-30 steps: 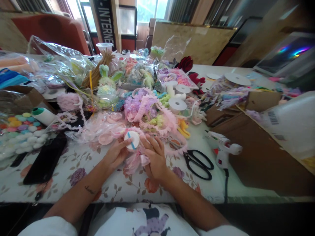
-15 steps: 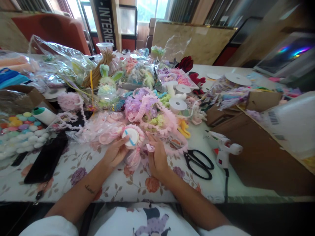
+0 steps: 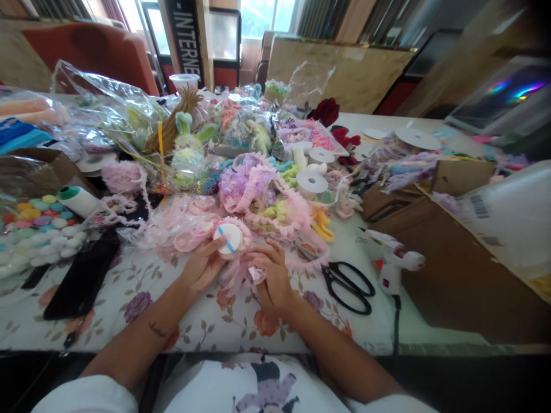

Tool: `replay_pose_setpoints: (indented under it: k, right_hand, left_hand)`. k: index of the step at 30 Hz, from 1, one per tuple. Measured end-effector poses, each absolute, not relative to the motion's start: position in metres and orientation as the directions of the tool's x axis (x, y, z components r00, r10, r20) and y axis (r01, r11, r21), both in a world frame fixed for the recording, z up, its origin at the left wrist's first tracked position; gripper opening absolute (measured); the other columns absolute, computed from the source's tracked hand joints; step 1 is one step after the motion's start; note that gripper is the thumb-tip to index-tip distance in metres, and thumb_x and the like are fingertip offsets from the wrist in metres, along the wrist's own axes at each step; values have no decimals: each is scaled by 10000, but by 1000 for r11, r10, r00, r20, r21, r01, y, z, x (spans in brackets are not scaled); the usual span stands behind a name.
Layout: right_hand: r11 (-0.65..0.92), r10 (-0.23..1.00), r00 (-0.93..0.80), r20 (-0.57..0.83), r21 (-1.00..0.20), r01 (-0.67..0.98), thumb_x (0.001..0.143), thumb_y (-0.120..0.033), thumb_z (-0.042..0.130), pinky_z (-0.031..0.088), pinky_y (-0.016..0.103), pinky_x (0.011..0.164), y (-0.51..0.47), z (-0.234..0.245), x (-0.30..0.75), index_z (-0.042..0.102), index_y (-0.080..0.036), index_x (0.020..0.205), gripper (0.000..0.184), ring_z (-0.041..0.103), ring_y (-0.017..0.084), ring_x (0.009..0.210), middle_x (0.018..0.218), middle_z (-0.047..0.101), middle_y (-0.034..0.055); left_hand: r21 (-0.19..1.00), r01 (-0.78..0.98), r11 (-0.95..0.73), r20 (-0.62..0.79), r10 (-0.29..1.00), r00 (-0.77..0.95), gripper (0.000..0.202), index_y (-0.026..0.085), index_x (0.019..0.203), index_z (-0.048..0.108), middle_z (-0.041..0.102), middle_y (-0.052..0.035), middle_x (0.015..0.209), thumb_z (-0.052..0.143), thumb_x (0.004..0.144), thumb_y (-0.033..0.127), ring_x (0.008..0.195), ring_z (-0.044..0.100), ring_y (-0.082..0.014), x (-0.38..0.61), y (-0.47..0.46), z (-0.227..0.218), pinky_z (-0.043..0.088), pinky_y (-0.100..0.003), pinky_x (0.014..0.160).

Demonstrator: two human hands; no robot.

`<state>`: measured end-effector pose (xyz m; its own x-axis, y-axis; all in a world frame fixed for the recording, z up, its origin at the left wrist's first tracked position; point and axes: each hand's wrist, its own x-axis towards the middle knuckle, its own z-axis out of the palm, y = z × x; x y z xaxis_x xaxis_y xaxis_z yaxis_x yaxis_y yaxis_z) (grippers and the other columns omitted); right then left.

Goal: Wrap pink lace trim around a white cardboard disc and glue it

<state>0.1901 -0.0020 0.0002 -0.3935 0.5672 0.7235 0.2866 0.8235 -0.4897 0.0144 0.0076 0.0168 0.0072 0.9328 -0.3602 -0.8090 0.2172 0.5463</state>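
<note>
My left hand grips a round white disc by its lower left edge, thumb on top. A blue strip crosses the disc's face, and a fluffy pink trim rings it. Sheer pink ribbon hangs below the disc. Close to the disc's right side, my right hand has its fingers bent, with a small, shiny, pale pink piece held at them; its kind is unclear. Ruffled pink trim lies just beyond both hands.
Black scissors and a white glue gun lie at the right, by a cardboard box. A black phone and bagged pompoms are at the left. Craft supplies pile up behind, with white spools.
My right hand's fingers have curled and moved left toward the disc. The pale pink piece has shifted down and slightly left. My left hand stays almost still with the disc.
</note>
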Motion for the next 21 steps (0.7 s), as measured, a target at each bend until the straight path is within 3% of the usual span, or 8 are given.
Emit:
replay_pose_setpoints:
  k: [4, 9, 15, 21]
  right_hand:
    - [805, 589, -289, 755, -518, 289, 864, -139, 394, 379, 490, 959, -3, 4, 192, 491, -235, 975, 176, 617, 209, 881, 828, 660, 28]
    - [802, 586, -310, 749, -484, 349, 846, -159, 411, 326, 497, 1017, -3, 6, 191, 502, -236, 958, 164, 574, 239, 1092, 1060, 693, 47]
    - [880, 404, -445, 800, -206, 428, 798, -108, 435, 319, 504, 1036, 0, 4, 192, 523, -212, 943, 198, 585, 234, 1101, 1089, 710, 59]
    - [855, 292, -522, 801, 26, 518, 848, -103, 461, 335, 505, 1035, 0, 7, 195, 555, -208, 891, 147, 611, 214, 1037, 1066, 728, 51]
  left_hand:
    - [577, -788, 215, -354, 935, -4, 305, 159, 1046, 670, 754, -49, 918, 645, 773, 25, 837, 711, -165, 14, 7, 16, 599, -229, 730]
    - [658, -724, 205, -309, 951, -11, 273, 149, 994, 683, 747, -53, 968, 691, 737, 55, 847, 706, -159, 17, 5, 15, 586, -213, 745]
    - [677, -705, 214, -296, 955, 6, 245, 154, 943, 693, 749, -44, 919, 729, 710, 87, 799, 698, -152, 17, 5, 17, 581, -201, 704]
    - [600, -764, 237, -361, 932, 6, 242, 164, 939, 690, 752, -41, 880, 699, 723, 53, 821, 706, -167, 14, 8, 17, 596, -221, 727]
